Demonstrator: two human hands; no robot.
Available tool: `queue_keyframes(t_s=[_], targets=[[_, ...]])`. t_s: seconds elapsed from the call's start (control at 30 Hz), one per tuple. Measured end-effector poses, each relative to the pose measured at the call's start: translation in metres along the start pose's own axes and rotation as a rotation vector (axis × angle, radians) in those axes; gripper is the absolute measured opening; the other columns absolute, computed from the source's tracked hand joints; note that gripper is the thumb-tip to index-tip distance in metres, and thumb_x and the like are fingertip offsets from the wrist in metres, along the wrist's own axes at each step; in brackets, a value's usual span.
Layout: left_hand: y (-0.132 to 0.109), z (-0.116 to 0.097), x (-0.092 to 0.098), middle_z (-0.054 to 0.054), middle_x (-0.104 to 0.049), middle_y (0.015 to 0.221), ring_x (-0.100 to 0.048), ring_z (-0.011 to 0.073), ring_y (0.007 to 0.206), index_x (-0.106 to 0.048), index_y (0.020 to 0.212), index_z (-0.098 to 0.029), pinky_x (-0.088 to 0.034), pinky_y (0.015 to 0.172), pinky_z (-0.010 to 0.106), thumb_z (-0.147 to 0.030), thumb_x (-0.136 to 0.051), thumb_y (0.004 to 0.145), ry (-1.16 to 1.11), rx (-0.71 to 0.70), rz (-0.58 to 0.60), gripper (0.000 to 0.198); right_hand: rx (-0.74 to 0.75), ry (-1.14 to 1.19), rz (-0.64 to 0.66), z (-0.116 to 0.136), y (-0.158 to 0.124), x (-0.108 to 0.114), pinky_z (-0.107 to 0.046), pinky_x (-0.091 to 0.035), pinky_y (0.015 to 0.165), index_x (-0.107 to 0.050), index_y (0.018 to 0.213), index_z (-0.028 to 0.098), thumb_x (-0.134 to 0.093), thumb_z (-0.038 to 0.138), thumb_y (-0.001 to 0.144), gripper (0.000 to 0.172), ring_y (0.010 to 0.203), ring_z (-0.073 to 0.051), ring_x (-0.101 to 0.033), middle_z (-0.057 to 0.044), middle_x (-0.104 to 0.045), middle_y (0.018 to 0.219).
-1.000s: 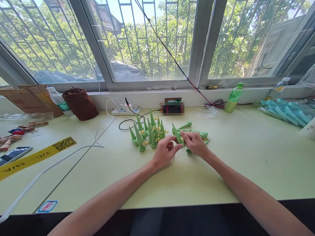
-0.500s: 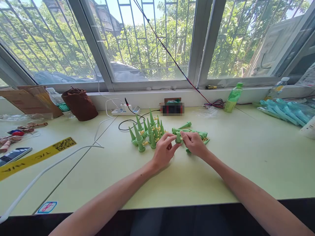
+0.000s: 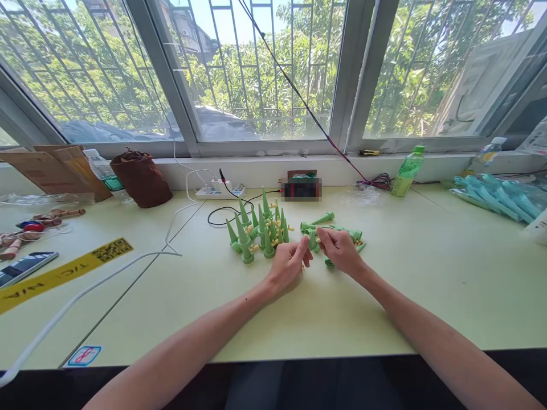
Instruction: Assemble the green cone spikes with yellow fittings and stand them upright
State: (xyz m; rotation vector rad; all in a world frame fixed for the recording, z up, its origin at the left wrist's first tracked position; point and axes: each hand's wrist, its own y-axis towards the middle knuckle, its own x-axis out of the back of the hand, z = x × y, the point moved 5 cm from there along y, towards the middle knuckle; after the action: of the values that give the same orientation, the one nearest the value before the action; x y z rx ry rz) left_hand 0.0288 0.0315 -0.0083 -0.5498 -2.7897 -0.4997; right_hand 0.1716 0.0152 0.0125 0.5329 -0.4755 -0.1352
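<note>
My left hand [image 3: 290, 263] is closed in front of the cluster, thumb against fingers; what it grips, if anything, is too small to name. Close on its right, my right hand [image 3: 339, 250] pinches a small yellow piece [image 3: 319, 240] between thumb and forefinger. A small green cone [image 3: 313, 241] shows between the two hands; which hand bears it I cannot tell. To the left stand several green cones [image 3: 245, 242] with yellow pieces among them. Behind my right hand lie several green parts [image 3: 318, 218], partly hidden by it.
A power strip [image 3: 220, 191] with cables and a box with a blurred front [image 3: 301, 188] are at the back. A green bottle [image 3: 408, 171] is at the back right, a brown bag [image 3: 141, 178] at the back left. A white cable [image 3: 106, 276] crosses the left side.
My left fingers have closed from a spread grip around the green cone, with the thumb now up. A yellow piece now shows at my right fingertips. The view has shifted slightly.
</note>
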Motion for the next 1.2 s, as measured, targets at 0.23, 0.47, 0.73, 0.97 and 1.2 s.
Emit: queue_keyframes(t_s=[0.23,0.47,0.73,0.97,1.2], targets=[[0.0,0.001,-0.001,0.006,-0.063,0.054,-0.044,0.0084,0.038,-0.067,0.061,-0.011,-0.033,0.042,0.023,-0.068,-0.041,0.087,-0.107,0.115,0.056,0.068,0.037,-0.028,0.048,0.005,0.001,-0.002,-0.026,-0.032,0.048,-0.039,0.055,0.02,-0.035,0.056,0.097,0.056,0.046,-0.011,-0.038,0.001,-0.044,0.048],[-0.001,0.003,-0.003,0.007,-0.065,0.058,-0.045,0.0077,0.036,-0.066,0.063,-0.011,-0.03,0.037,0.022,-0.071,-0.042,0.085,-0.189,0.186,0.089,0.068,0.057,-0.038,0.074,0.006,0.001,-0.002,-0.026,-0.031,0.05,-0.037,0.056,0.02,-0.035,0.053,0.098,0.053,0.047,-0.01,-0.037,0.002,-0.042,0.049],[-0.001,-0.002,-0.001,0.002,-0.058,0.051,-0.044,0.0074,0.038,-0.065,0.072,-0.012,-0.029,0.037,0.02,-0.065,-0.051,0.084,-0.215,0.212,0.117,0.056,0.051,-0.047,0.07,0.004,0.002,-0.001,-0.025,-0.031,0.048,-0.039,0.058,0.02,-0.035,0.055,0.097,0.053,0.047,-0.011,-0.037,0.002,-0.043,0.049],[-0.001,-0.005,0.003,-0.005,-0.051,0.056,-0.046,0.0077,0.044,-0.058,0.085,-0.016,-0.035,0.044,0.02,-0.051,-0.064,0.081,-0.113,0.021,0.062,0.035,-0.006,-0.003,0.059,0.001,0.002,-0.001,-0.026,-0.028,0.044,-0.037,0.055,0.02,-0.037,0.057,0.096,0.055,0.043,-0.01,-0.035,0.002,-0.041,0.045],[-0.003,-0.01,0.009,-0.003,-0.055,0.07,-0.044,0.0058,0.047,-0.056,0.094,-0.019,-0.035,0.048,0.02,-0.041,-0.066,0.082,0.152,-0.196,-0.073,0.027,-0.05,0.058,0.07,-0.001,0.002,-0.003,-0.027,-0.026,0.042,-0.035,0.052,0.021,-0.039,0.06,0.093,0.057,0.04,-0.01,-0.034,0.002,-0.038,0.043]])
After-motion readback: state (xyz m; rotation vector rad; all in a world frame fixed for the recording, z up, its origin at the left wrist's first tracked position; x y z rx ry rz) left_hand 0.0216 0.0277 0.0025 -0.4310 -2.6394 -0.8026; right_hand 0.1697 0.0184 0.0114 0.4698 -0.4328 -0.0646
